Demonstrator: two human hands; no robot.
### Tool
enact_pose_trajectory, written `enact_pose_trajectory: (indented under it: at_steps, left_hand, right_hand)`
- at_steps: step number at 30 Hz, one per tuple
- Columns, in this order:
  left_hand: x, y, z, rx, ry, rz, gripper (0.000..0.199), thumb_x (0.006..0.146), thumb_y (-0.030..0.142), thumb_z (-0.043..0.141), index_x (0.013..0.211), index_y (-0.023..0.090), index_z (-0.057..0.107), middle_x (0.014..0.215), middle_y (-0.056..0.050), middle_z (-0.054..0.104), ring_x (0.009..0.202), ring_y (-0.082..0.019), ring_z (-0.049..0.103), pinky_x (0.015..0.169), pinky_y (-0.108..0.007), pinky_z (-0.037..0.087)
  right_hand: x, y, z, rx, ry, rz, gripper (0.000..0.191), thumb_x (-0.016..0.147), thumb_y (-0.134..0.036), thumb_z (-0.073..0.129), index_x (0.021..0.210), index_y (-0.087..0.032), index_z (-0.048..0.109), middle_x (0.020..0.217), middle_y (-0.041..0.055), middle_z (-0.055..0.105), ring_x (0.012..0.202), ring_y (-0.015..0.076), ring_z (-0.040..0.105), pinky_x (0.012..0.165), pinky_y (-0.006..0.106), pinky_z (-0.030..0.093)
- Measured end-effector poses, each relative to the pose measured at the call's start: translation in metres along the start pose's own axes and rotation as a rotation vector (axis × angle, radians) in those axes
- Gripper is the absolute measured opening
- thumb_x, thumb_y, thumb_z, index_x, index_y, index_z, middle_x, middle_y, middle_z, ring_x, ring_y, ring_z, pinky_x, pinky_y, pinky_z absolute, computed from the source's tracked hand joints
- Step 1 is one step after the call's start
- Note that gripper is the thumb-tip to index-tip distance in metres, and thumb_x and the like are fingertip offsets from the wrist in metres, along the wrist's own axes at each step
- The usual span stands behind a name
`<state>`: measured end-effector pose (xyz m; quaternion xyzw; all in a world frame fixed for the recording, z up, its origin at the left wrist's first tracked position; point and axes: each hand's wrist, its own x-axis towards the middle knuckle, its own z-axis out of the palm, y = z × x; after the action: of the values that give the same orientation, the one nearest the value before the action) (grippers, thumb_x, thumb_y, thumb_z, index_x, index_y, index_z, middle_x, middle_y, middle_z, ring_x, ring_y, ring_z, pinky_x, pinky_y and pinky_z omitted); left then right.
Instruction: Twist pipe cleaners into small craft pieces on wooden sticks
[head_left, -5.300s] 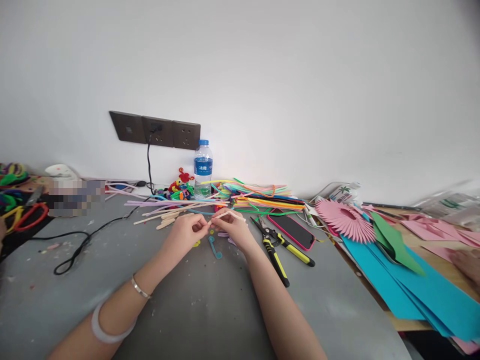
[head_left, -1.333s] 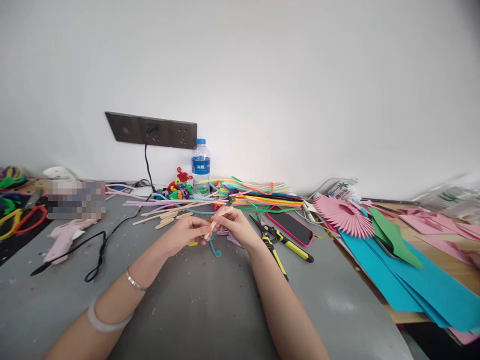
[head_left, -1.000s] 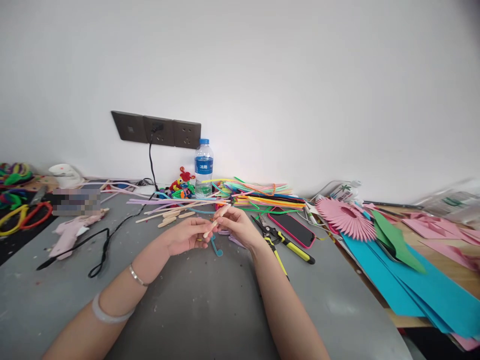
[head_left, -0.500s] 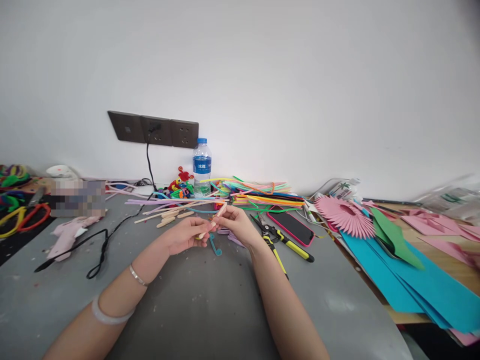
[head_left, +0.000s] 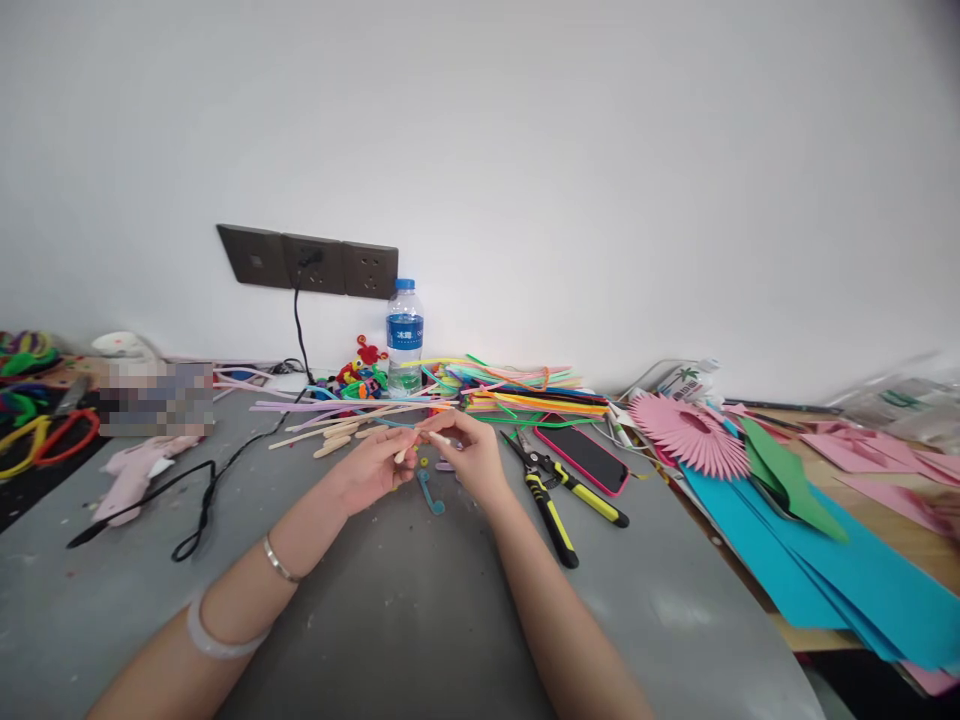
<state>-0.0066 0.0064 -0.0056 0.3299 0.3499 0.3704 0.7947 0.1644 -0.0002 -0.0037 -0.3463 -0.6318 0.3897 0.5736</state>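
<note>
My left hand [head_left: 379, 468] and my right hand [head_left: 471, 458] meet above the middle of the grey table, fingers pinched together. Between them is a short cream pipe cleaner [head_left: 439, 438], mostly covered by the fingers; whether it is one piece or two I cannot tell. Below the hands lie a blue pipe cleaner with curled ends [head_left: 430, 493], a small yellow bit [head_left: 424, 463] and a purple piece [head_left: 445, 466] partly hidden by my right hand. Behind my left hand rest several cream pipe cleaner pieces [head_left: 337, 437].
Yellow-and-black pliers [head_left: 551, 510] and a pink-edged phone [head_left: 583, 455] lie to the right. At the back stand a water bottle [head_left: 405, 340] and bundled coloured pipe cleaners [head_left: 536, 400]. A pink glue gun [head_left: 131, 480] with its cord is at left; blue paper [head_left: 825, 560] covers the right side.
My right hand has turned over and its fingers have come down beside the left. The cream pipe cleaner's upright end now lies lower and flatter. The small yellow bit has come into view.
</note>
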Motion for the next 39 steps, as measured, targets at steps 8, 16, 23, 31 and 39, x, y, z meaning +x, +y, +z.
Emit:
enact_pose_trajectory:
  at_steps: [8, 16, 23, 31, 39]
  left_hand:
    - [-0.002, 0.001, 0.006, 0.012, -0.025, 0.079, 0.033, 0.070, 0.040, 0.086, 0.078, 0.016, 0.064, 0.058, 0.004, 0.056, 0.053, -0.007, 0.050, 0.049, -0.017, 0.039]
    - [-0.004, 0.003, 0.010, 0.037, -0.001, 0.059, 0.037, 0.066, 0.044, 0.087, 0.077, 0.014, 0.068, 0.055, 0.003, 0.056, 0.051, -0.007, 0.050, 0.049, -0.018, 0.038]
    - [-0.005, 0.004, 0.009, 0.092, -0.028, 0.050, 0.034, 0.069, 0.043, 0.085, 0.082, 0.017, 0.069, 0.066, 0.001, 0.058, 0.062, -0.011, 0.055, 0.052, -0.019, 0.040]
    - [-0.006, 0.005, 0.008, 0.235, -0.116, 0.056, 0.034, 0.071, 0.045, 0.083, 0.074, 0.014, 0.073, 0.061, 0.001, 0.055, 0.062, -0.009, 0.047, 0.057, -0.019, 0.035]
    - [-0.004, 0.006, 0.008, 0.037, -0.077, -0.002, 0.027, 0.068, 0.033, 0.088, 0.082, 0.014, 0.074, 0.067, -0.002, 0.061, 0.068, -0.014, 0.059, 0.061, -0.024, 0.041]
  right_hand:
    - [-0.001, -0.001, 0.003, -0.109, 0.066, -0.145, 0.007, 0.087, -0.025, 0.066, 0.085, -0.021, 0.071, 0.092, 0.0074, 0.074, 0.087, 0.0202, 0.070, 0.074, 0.032, 0.058]
    - [-0.002, -0.003, 0.003, -0.094, 0.040, -0.137, 0.007, 0.088, -0.023, 0.064, 0.087, -0.020, 0.070, 0.086, 0.0063, 0.072, 0.078, 0.0178, 0.068, 0.072, 0.031, 0.058]
    - [-0.003, -0.005, 0.003, -0.116, 0.003, -0.142, 0.010, 0.090, -0.028, 0.062, 0.086, -0.021, 0.066, 0.086, 0.0062, 0.069, 0.079, 0.0181, 0.066, 0.073, 0.031, 0.056]
    - [0.002, 0.006, -0.003, 0.108, -0.051, 0.107, 0.023, 0.081, -0.041, 0.074, 0.082, -0.020, 0.065, 0.074, -0.0002, 0.063, 0.061, 0.0134, 0.061, 0.063, 0.027, 0.052]
    - [0.004, 0.002, -0.003, 0.025, -0.048, -0.010, 0.021, 0.086, -0.041, 0.068, 0.083, -0.021, 0.065, 0.085, 0.0043, 0.067, 0.079, 0.0177, 0.065, 0.072, 0.030, 0.054]
